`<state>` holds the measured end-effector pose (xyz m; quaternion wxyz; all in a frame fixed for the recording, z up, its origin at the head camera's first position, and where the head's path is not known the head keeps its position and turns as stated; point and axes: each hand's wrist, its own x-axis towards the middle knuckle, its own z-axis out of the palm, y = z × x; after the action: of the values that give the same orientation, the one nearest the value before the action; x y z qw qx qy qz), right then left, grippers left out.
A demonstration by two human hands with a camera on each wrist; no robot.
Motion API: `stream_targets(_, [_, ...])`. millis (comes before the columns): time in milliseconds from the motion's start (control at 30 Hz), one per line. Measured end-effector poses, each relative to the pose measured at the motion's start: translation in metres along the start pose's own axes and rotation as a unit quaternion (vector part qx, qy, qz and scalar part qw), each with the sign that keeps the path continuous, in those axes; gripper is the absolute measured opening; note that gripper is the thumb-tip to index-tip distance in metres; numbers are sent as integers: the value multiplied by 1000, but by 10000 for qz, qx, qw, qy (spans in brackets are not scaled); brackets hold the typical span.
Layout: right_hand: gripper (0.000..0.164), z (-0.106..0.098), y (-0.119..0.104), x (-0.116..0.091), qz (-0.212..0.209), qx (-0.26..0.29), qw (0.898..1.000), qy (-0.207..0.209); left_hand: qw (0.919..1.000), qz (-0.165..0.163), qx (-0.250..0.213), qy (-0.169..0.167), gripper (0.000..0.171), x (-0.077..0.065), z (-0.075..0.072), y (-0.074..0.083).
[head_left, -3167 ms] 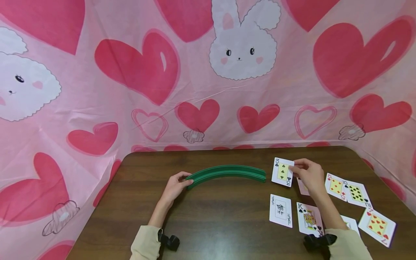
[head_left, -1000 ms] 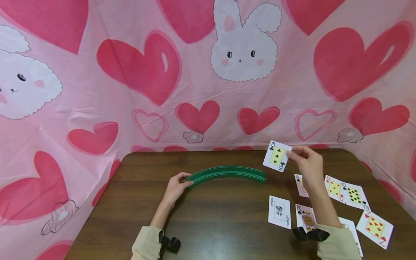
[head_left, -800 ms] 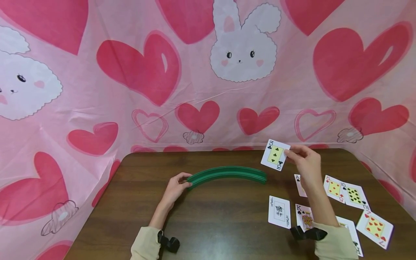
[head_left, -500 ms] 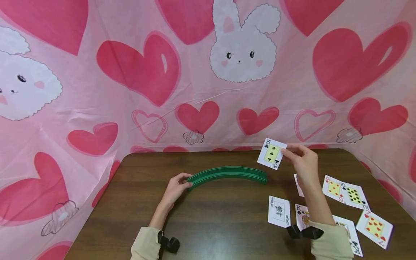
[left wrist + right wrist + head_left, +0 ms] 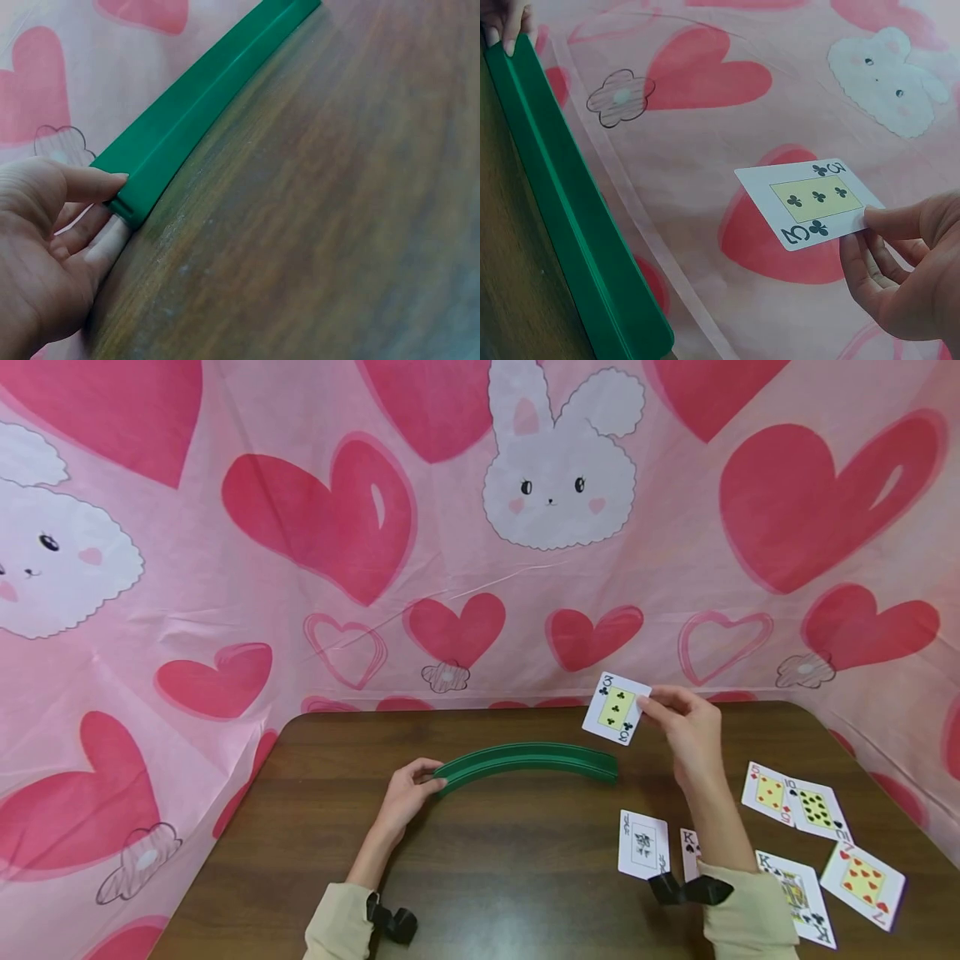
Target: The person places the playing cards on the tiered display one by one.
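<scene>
Moved leftward since the earlier frame: the three of clubs (image 5: pixel 617 708). Left hand (image 5: pixel 407 787) pinches the green curved rack (image 5: pixel 525 758) on the counter (image 5: pixel 487 860); near the rack's right end, right hand (image 5: pixel 690 735) pinches the card aloft, closer but apart.

Rail (image 5: pixel 525 758) toward tabletop (image 5: pixel 495 877) far edge, left hand (image 5: pixel 403 795) at its left end. Three of clubs (image 5: pixel 617 708) in right hand (image 5: pixel 692 731), raised near rail's right end. Joker (image 5: pixel 642 845) before same end; king of spades (image 5: pixel 689 853) just right, partly hidden by forearm (image 5: pixel 720 822). King of clubs (image 5: pixel 797 897) further right, then seven of hearts (image 5: pixel 862 885) by right edge. Behind those: five of diamonds (image 5: pixel 768 792), ten of spades (image 5: pixel 816 810) at its right. Cloth (image 5: pixel 255 602) behind far edge.
</scene>
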<state>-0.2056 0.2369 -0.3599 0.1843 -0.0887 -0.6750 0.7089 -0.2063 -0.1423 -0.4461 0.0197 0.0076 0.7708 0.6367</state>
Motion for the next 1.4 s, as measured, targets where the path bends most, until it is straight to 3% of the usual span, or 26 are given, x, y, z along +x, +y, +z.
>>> stream_targets(200, [5,11,-1,4,-187,368,9991,-7,10000,68,-1,-9,21,3,1,-1])
stream_targets(467, [6,19,-3,6,-246,300,9992,-87,10000,88,39,-9,21,6,1,0])
stream_targets(767, [16,29,-5,1,-161,150,9995,-220,9999,36,78,84,23,24,2,-33])
stream_targets(1400, [32,58,-4,-10,-17,-18,9983,-582,9999,-45,75,63,23,21,1,-38])
